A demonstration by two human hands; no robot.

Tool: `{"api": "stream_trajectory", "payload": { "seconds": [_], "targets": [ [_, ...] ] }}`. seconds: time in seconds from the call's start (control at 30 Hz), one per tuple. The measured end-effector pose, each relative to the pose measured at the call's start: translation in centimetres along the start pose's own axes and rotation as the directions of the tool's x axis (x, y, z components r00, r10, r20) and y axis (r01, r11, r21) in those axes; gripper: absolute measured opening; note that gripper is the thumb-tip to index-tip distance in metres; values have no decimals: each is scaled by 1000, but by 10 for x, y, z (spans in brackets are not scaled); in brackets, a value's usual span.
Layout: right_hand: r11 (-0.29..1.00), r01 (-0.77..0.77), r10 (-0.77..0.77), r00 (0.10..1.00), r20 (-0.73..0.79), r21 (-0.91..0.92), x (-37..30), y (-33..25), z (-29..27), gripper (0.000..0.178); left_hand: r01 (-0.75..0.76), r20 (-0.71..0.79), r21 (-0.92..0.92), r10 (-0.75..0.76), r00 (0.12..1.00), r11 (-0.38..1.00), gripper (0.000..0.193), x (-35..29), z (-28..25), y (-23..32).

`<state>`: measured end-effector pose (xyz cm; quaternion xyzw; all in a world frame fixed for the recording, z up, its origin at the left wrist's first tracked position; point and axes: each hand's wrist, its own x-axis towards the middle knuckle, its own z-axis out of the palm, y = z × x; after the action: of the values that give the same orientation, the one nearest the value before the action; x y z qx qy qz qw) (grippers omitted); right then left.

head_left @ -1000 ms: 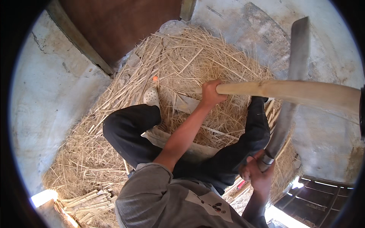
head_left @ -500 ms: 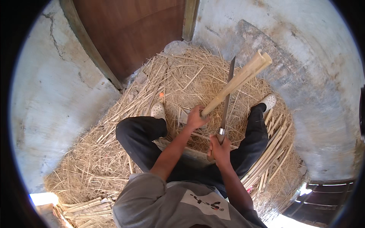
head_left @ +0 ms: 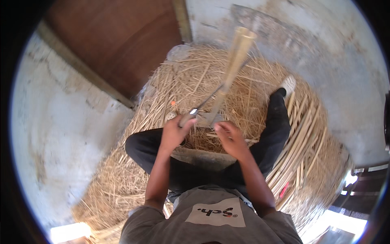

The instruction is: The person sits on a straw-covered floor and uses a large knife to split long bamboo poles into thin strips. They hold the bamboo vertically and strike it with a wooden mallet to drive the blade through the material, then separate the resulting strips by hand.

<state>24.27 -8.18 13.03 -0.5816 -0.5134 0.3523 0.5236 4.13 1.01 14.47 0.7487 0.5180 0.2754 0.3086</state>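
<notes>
A long knife (head_left: pixel 210 96) with a narrow dark blade is in my left hand (head_left: pixel 174 132), which is closed round its handle. Its blade slants up to the right and crosses the bamboo piece (head_left: pixel 233 61). That pale, hollow-ended bamboo rises away from me, its blurred lower end near the fingertips of my right hand (head_left: pixel 232 140). My right fingers are partly curled and smeared; whether they touch the bamboo I cannot tell. A greyish block (head_left: pixel 205 157) lies between my legs, below both hands.
Loose straw and bamboo shavings (head_left: pixel 195 69) cover the floor. A bundle of split bamboo strips (head_left: pixel 298 138) lies beside my right leg. A brown door (head_left: pixel 118 44) stands ahead to the left, with worn plaster walls (head_left: pixel 325 81) on both sides.
The knife has passed from my right hand to my left. My left hand has let go of the bamboo, which now stands more steeply and further left. My right hand has moved up near its lower end.
</notes>
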Motion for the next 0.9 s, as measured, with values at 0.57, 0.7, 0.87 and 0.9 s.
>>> {"api": "stream_trajectory", "payload": {
  "seconds": [0.57,0.7,0.87,0.9],
  "targets": [
    [-79,-975,564,-214,-798,205,-586,382,-291,50,171,-78,64,-166,983,983,31,21,-15,-50],
    [-138,-987,705,-160,-691,87,-611,409,-293,54,190,-98,112,-179,979,975,32,22,-4,-44],
    [-64,-970,591,-226,-774,234,-548,386,-254,61,112,-126,143,-94,987,983,32,25,-3,-19],
    [-106,-971,553,-237,-799,214,-544,386,-257,61,108,-124,147,-90,988,983,32,24,-2,-21]
  ]
}}
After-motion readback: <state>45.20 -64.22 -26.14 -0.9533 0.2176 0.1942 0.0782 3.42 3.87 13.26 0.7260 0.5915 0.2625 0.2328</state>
